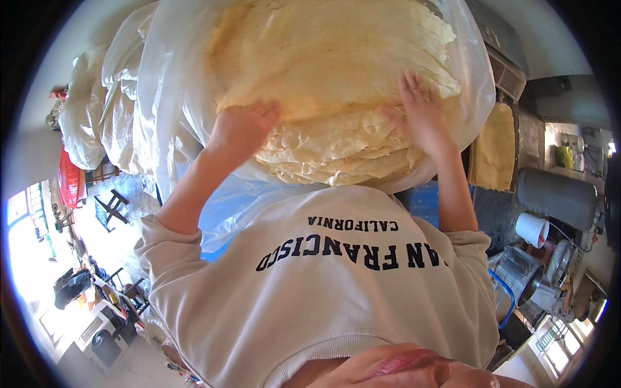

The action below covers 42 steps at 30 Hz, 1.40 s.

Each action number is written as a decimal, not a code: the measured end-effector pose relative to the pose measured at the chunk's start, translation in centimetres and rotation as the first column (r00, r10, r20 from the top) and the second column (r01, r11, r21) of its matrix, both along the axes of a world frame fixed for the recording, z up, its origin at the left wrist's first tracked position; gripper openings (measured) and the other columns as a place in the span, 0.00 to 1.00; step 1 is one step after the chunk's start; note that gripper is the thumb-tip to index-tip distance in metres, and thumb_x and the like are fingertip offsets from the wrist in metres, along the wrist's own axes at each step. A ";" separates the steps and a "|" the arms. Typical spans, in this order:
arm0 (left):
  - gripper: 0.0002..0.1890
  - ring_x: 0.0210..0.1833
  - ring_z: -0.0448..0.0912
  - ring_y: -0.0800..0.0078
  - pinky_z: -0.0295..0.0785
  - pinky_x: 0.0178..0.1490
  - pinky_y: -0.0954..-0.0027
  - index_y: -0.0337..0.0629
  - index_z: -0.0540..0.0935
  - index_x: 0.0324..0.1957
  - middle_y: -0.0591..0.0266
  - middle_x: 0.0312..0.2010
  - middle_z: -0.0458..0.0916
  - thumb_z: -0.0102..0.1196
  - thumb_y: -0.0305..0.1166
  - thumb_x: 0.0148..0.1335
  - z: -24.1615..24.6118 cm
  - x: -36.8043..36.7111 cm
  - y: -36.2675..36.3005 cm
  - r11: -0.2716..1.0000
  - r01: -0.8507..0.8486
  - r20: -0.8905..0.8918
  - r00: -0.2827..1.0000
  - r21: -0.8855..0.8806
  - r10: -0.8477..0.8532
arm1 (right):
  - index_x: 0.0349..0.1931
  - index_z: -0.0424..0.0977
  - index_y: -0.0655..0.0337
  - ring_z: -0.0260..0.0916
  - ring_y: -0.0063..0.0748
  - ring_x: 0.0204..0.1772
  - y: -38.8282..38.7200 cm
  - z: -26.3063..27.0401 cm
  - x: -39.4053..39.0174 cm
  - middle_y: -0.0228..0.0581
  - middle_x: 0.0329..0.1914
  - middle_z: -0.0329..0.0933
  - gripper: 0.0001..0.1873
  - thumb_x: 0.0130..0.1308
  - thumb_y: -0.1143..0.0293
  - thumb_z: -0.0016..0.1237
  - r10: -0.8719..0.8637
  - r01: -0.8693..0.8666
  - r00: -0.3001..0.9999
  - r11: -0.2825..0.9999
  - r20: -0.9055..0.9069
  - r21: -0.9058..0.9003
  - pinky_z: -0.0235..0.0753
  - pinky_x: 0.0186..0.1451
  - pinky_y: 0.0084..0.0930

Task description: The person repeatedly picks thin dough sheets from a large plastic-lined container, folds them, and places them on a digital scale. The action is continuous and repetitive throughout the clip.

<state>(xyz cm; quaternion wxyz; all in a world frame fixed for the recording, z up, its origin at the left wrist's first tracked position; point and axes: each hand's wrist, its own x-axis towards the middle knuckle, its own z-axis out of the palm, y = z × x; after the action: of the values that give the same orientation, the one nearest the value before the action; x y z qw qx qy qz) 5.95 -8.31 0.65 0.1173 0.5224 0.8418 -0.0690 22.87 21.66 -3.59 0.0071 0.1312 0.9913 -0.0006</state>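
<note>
A tall stack of thin, pale yellow sheets (330, 63), possibly flatbread or tofu skin, lies before me inside an opened translucent plastic bag (170, 72). My left hand (245, 123) rests at the near left edge of the top sheet, its blurred fingers bent inward. On the near right part of the stack lies my right hand (419, 111), palm down with its fingers spread. Ragged sheet edges show between the hands. Whether the left fingers pinch a sheet cannot be made out.
More filled plastic bags (121, 111) stand at the left. Beside the stack at the right lies a smaller pile of yellow sheets (492, 148). Further right are a white bucket (532, 230) and a large metal pot (524, 276). A small folding stool (112, 211) stands on the floor at left.
</note>
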 end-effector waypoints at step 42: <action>0.30 0.60 0.78 0.57 0.76 0.57 0.59 0.36 0.62 0.66 0.49 0.57 0.77 0.57 0.35 0.68 -6.5 3.0 10.6 0.079 -0.883 0.827 0.398 0.463 -0.398 | 0.74 0.57 0.55 0.48 0.44 0.81 2.7 -2.7 -0.1 0.40 0.79 0.54 0.36 0.71 0.49 0.46 0.287 -0.328 0.929 0.932 -0.234 -0.158 0.51 0.79 0.42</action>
<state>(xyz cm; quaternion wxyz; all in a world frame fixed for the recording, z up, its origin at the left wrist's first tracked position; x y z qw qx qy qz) 8.98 2.28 -5.86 0.1653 0.2007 0.5559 0.7895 22.76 24.37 -6.33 -0.0836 -0.0284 0.9900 -0.1098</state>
